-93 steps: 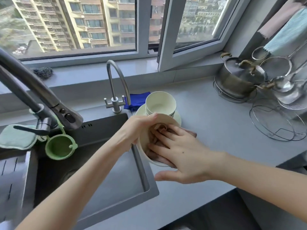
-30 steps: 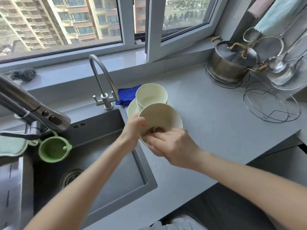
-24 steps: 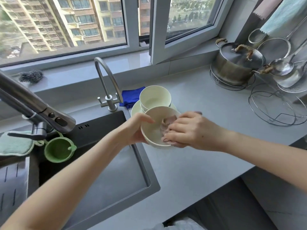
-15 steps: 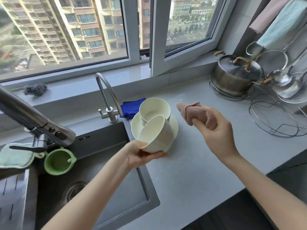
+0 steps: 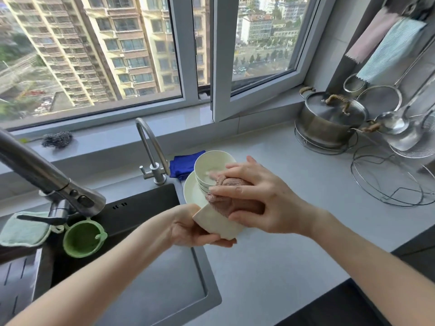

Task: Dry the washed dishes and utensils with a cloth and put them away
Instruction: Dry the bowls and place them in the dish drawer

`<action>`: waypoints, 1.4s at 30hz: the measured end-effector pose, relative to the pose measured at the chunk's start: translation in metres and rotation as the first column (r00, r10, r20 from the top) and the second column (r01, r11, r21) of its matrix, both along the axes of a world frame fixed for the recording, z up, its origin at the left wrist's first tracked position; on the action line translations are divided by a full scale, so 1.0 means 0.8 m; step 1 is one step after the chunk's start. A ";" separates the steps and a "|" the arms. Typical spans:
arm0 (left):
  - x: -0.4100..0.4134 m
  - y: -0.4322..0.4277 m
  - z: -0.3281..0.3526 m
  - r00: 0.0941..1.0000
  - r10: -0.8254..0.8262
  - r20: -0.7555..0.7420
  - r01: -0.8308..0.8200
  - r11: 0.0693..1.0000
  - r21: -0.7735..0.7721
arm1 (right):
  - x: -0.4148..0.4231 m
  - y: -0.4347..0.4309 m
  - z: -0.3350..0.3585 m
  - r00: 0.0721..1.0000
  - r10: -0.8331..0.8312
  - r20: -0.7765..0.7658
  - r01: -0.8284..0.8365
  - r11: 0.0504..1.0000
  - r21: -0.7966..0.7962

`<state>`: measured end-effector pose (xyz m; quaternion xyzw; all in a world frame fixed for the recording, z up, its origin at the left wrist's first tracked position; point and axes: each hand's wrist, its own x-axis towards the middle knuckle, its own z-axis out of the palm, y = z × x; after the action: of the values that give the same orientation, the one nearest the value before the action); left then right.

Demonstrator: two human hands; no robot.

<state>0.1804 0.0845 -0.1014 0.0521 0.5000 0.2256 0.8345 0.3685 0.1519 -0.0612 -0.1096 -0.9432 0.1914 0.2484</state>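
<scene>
My left hand (image 5: 190,229) grips a cream bowl (image 5: 220,223) from below, tilted on its side over the counter beside the sink. My right hand (image 5: 261,198) presses a pinkish-brown cloth (image 5: 229,196) against the bowl's outer wall, fingers spread over the cloth and thumb underneath. Just behind stand stacked cream bowls (image 5: 211,164) on a cream plate (image 5: 194,191). The far side of the held bowl is hidden by the cloth and my right hand.
A dark sink (image 5: 150,260) lies at left, with a slim tap (image 5: 150,147), a large faucet (image 5: 42,175) and a green strainer cup (image 5: 82,238). A blue cloth (image 5: 184,164) lies behind the bowls. A steel pot (image 5: 329,118), wire racks (image 5: 386,182) and ladles fill the right.
My right hand brought the cloth back from the air onto the bowl's outside. My left hand turned the bowl so its base points toward the right hand.
</scene>
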 end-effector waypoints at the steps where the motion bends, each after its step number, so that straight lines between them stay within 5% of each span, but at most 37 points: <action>1: -0.001 0.001 0.004 0.999 -0.037 -0.015 0.037 0.999 0.027 | -0.002 0.003 0.010 0.999 0.032 0.027 -0.033 0.999 0.030; 11: 0.005 0.001 0.041 0.986 -0.163 -0.049 0.170 0.954 0.246 | -0.023 0.000 0.039 0.967 0.046 -0.249 -0.052 0.999 -0.017; 15: 0.002 0.000 0.051 0.998 -0.064 -0.027 0.069 0.963 0.261 | -0.020 0.008 0.033 0.932 -0.158 -0.325 0.057 0.953 -0.299; 18: 0.000 0.003 0.043 0.977 0.023 -0.213 0.047 0.947 0.317 | -0.022 0.020 0.026 0.892 -0.326 -0.313 0.081 0.796 -0.600; 21: -0.007 0.011 0.047 0.776 0.280 -0.565 0.217 0.722 0.657 | -0.024 0.033 0.024 0.846 -0.436 -0.307 -0.025 0.544 -0.839; 24: -0.015 0.019 0.066 0.865 0.217 -0.453 0.314 0.471 0.825 | -0.028 0.035 0.024 0.859 -0.446 -0.251 -0.051 0.413 -0.909; 28: -0.014 0.024 0.073 0.976 0.077 -0.204 0.133 0.534 0.835 | -0.034 0.037 0.029 0.873 -0.443 -0.206 -0.056 0.328 -0.943; 30: -0.001 0.022 0.068 0.978 0.183 -0.103 -0.024 0.586 0.810 | -0.030 0.038 0.033 0.874 -0.452 -0.177 -0.003 0.359 -0.933; 31: 0.006 0.020 0.064 0.967 0.244 -0.073 -0.093 0.605 0.791 | -0.029 0.036 0.035 0.886 -0.446 -0.123 0.108 0.458 -0.882; 33: 0.019 0.016 0.055 0.930 0.361 -0.067 -0.174 0.595 0.785 | -0.031 0.020 0.031 0.882 -0.468 0.065 0.421 0.716 -0.558; 35: 0.029 0.015 0.044 0.892 0.446 -0.072 -0.203 0.538 0.818 | -0.039 0.000 0.026 0.812 -0.572 0.117 0.584 0.789 -0.192; 36: 0.032 0.015 0.041 0.877 0.478 -0.057 -0.222 0.507 0.833 | -0.043 -0.002 0.024 0.805 -0.586 0.092 0.592 0.784 -0.184; 39: 0.037 0.017 0.039 0.843 0.536 -0.033 -0.261 0.463 0.847 | -0.039 0.023 0.026 0.828 -0.552 0.095 0.484 0.619 -0.619; 42: 0.032 0.021 0.041 0.834 0.552 0.029 -0.317 0.434 0.843 | -0.024 0.038 0.030 0.856 -0.499 0.133 0.232 0.142 -0.962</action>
<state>0.2062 0.1011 -0.0690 0.3299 0.4329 0.6309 0.5529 0.3494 0.1826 -0.0374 -0.4424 -0.5348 0.6675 0.2697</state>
